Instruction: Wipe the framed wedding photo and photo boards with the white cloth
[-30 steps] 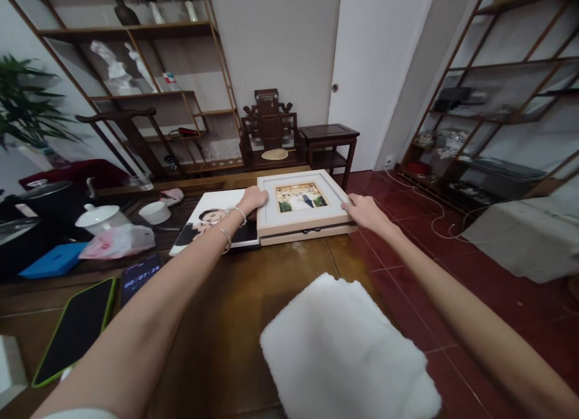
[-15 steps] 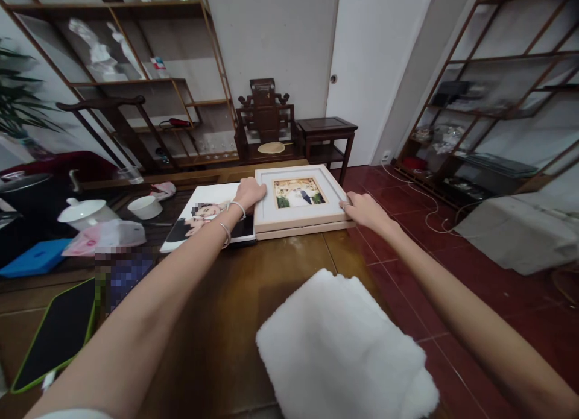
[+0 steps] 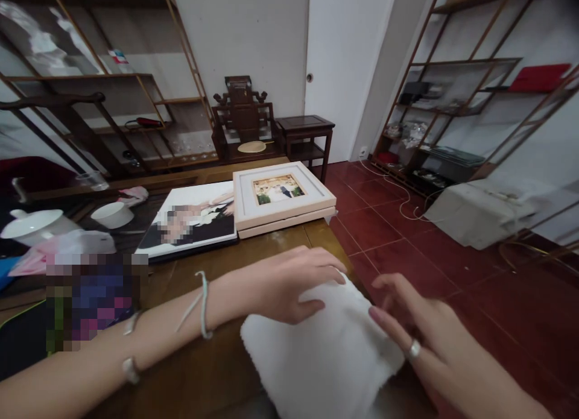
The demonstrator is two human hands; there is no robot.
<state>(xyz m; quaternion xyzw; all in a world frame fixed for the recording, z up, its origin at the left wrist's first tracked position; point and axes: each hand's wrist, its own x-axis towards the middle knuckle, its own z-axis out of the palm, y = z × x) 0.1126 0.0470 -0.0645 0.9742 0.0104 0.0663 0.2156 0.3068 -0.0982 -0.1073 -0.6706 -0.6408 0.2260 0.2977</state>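
Wood-brown table (image 3: pixel 271 250) beside a red-tiled floor (image 3: pixel 398 238), open shelving along the walls, a carved chair (image 3: pixel 244 111) against the far wall

Closest in, under and between the hands, a white fluffy cloth (image 3: pixel 316 352), folded into a thick pad at the table's near right corner. Left hand (image 3: pixel 289 283) laid palm down on the cloth's far edge, fingers spread flat, gripping nothing. Right hand (image 3: pixel 420 340) open as well, fingers loosely stretched, a ring (image 3: pixel 413 349) on one of them, at the cloth's right side; touching the pile or just above it, hard to tell.

Well beyond the fingertips, a pale framed box (image 3: pixel 280 196) lying flat and shut, small photo in its lid, neither hand on it. Just left of the box and up against its side, a large photo album (image 3: pixel 190 220), also flat. Further off, left of the left forearm, a white bowl (image 3: pixel 111 214) and a lidded white pot (image 3: pixel 31 223), both soft with blur.

Judging by the lie of things: box closed and squared up beside the album, seemingly finished with. Cloth under the hands but not lifted, not unfolded, no grip closed on it. Looks like the very start of handling the cloth, with all of that work yet to do
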